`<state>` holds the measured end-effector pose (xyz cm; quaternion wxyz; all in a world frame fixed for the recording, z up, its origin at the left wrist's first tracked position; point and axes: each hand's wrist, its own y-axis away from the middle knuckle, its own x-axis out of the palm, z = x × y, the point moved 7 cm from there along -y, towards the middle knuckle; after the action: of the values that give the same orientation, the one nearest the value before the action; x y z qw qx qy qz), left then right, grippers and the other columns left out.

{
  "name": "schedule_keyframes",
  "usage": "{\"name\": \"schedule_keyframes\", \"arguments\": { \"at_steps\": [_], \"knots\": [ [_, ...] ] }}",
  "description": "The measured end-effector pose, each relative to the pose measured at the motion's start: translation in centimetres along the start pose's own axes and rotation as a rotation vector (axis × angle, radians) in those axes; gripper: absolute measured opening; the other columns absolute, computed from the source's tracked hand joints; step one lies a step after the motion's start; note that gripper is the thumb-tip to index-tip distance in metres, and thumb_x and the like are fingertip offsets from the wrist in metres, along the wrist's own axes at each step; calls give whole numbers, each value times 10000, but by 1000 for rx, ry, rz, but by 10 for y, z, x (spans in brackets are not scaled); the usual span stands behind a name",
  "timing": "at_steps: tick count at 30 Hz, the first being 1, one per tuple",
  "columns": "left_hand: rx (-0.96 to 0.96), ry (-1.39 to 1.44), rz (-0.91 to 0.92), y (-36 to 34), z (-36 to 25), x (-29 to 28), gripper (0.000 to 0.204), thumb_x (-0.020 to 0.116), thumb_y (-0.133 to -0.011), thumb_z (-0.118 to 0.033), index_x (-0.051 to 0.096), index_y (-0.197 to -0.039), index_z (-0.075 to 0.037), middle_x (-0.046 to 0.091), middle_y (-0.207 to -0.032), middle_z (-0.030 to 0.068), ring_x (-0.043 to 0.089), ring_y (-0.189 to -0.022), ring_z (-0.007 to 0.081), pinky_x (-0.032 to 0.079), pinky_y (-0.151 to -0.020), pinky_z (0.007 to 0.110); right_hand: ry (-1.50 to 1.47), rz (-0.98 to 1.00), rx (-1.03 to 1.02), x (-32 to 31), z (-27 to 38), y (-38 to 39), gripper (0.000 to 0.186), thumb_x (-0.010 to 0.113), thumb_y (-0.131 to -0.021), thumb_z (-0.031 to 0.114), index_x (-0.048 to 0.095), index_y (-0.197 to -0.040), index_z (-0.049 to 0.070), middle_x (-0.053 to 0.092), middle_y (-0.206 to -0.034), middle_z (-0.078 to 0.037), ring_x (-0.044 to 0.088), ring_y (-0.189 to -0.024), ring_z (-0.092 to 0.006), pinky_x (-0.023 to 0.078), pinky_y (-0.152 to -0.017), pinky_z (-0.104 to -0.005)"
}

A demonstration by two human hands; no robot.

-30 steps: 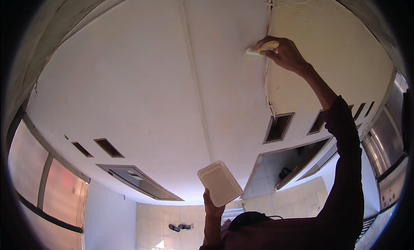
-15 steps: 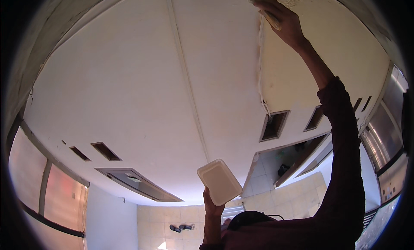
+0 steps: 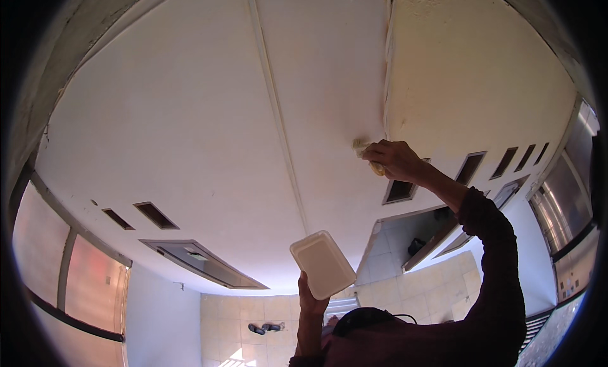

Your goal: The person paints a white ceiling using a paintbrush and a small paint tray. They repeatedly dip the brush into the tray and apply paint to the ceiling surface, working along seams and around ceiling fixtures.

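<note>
Head view, and here's the right hand (image 3: 394, 160) up at the wall (image 3: 171, 113), fingers closed around one brush (image 3: 361, 146), its yellowish handle poking out below the grip and half covered by the palm! The bristles lie over the white section, just left of the cable run (image 3: 387, 63), though they're too blurred to tell whether they press on it. Down low, the left hand (image 3: 311, 297) props up one pale, shallow tray (image 3: 323, 265), thumb side showing at the edge, the other fingers lost behind it; what's inside, if anything, I can't make out. Count the small wall openings: two on the left, five on the right, the nearest of those five (image 3: 400, 191) partly blocked by the right hand and forearm. Two dark sandals (image 3: 265, 328) sit on the tiled floor (image 3: 228, 310). One dark lump (image 3: 416, 246) in the doorway is hard to identify, and the black fisheye rim crops the glazed panels (image 3: 95, 272) at far left.
</note>
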<state>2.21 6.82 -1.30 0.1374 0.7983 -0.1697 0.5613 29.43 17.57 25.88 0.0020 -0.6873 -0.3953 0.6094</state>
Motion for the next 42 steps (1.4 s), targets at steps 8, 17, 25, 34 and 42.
{"name": "schedule_keyframes", "arguments": {
  "at_steps": [8, 17, 25, 34, 42],
  "knots": [
    [42, -23, 19, 0, -4, 7, 564, 516, -1005, -466, 436, -1417, -89, 585, -1293, 105, 595, -1185, 274, 544, -953, 474, -43, -406, 102, -145, -47, -100, 192, 710, -880, 97, 639, -1056, 120, 699, -998, -1, 696, -834, -214, 567, -756, -326],
    [46, 37, 50, 3, -2, 6, 550, 507, -1019, -440, 427, -1426, -81, 587, -1308, 99, 601, -1186, 271, 540, -967, 467, 398, -662, -69, -156, -30, -107, 357, 756, -782, 54, 664, -1111, 160, 655, -1146, 37, 667, -946, -168, 604, -737, -294],
    [46, 59, 15, 6, -5, 0, 559, 525, -1009, -445, 435, -1428, -86, 589, -1315, 89, 584, -1209, 270, 510, -1004, 471, 146, -295, -65, 40, 16, 7, 239, 715, -776, 121, 565, -962, 136, 566, -1178, -86, 612, -1092, -286, 554, -840, -414],
    [25, -10, -97, 13, -7, -16, 608, 586, -960, -499, 467, -1407, -105, 602, -1283, 78, 600, -1182, 254, 521, -987, 462, 59, -111, 80, 186, 55, 91, 206, 671, -768, 144, 565, -942, 116, 563, -1202, -114, 570, -1136, -287, 500, -860, -401],
    [32, -43, -130, 21, -10, -12, 572, 553, -979, -498, 476, -1387, -105, 609, -1254, 78, 613, -1152, 252, 542, -953, 446, -62, 55, 109, 264, 78, 139, 193, 673, -763, 144, 588, -934, 118, 569, -1185, -111, 578, -1129, -288, 529, -868, -396]
  ]
}}
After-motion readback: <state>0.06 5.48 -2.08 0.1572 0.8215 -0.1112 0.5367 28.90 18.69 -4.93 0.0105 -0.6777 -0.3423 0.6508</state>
